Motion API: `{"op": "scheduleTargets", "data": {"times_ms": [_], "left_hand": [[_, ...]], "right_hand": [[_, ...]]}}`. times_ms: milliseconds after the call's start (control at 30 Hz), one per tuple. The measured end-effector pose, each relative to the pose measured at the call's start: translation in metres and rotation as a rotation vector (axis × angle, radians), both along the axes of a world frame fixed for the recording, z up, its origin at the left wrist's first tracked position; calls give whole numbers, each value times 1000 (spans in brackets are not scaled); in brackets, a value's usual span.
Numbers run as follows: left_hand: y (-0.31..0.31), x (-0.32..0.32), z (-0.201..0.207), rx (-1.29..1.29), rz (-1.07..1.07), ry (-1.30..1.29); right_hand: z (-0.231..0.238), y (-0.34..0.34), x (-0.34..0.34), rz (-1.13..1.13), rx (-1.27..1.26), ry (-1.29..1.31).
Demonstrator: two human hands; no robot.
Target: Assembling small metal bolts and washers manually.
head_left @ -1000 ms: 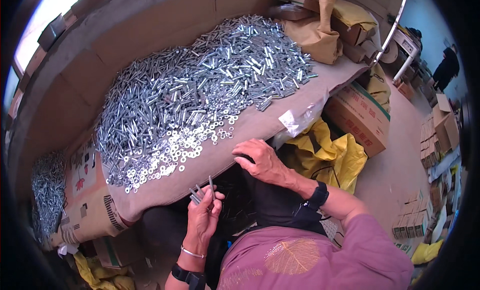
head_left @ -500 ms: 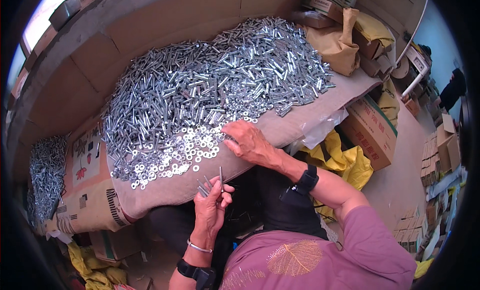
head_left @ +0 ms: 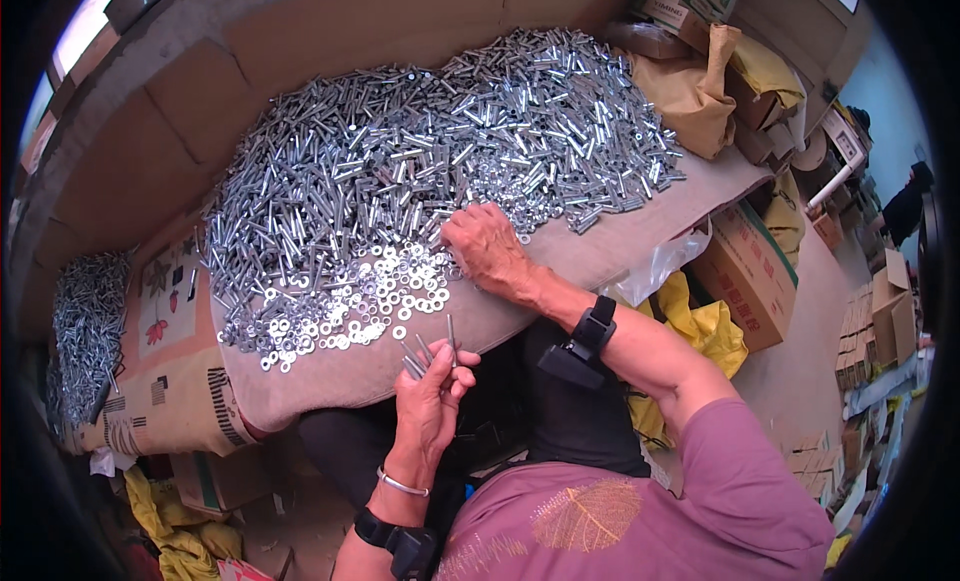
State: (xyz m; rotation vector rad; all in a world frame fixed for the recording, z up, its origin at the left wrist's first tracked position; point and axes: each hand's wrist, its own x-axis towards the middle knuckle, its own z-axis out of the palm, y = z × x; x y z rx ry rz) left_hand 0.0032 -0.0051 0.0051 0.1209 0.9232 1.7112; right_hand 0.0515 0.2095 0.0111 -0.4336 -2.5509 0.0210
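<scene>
My left hand (head_left: 428,411) is closed around several slender metal bolts (head_left: 422,353), their shanks sticking up between thumb and fingers. It hovers just off the near edge of the padded surface. My right hand (head_left: 490,249) reaches onto the near side of the metal heap, its fingers curled down where the flat washers meet the metal sleeves. Its fingertips are hidden, so what they grip cannot be made out. Shiny flat washers (head_left: 400,286) lie scattered left of the right hand. Behind them spreads a large heap of metal sleeves (head_left: 400,161).
A brown cloth (head_left: 290,391) covers the padded surface's near side. Cardboard (head_left: 330,31) walls the back. A smaller metal heap (head_left: 88,331) lies far left. To the right are a tan sack (head_left: 690,96), a carton (head_left: 745,281) and yellow sacking (head_left: 705,331).
My right hand has moved slightly farther in, up to the edge of the sleeve heap, with its fingers curled more. My left hand still holds the bolts in nearly the same place.
</scene>
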Motion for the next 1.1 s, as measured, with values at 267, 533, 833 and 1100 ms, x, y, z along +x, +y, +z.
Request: {"op": "scheduleTargets", "data": {"times_ms": [267,533,833,1100], "left_hand": [[-1,12,9,-10,-7,43],[-6,15,4,6,34,35],[-11,23,10,-10,43,97],[-23,19,-3,37,70,71]], "right_hand": [[-1,-5,-5,11,54,145],[11,-7,-14,-30,135,-11],[15,-20,44,9,-671,365],[10,-19,13,14,-107,94]]}}
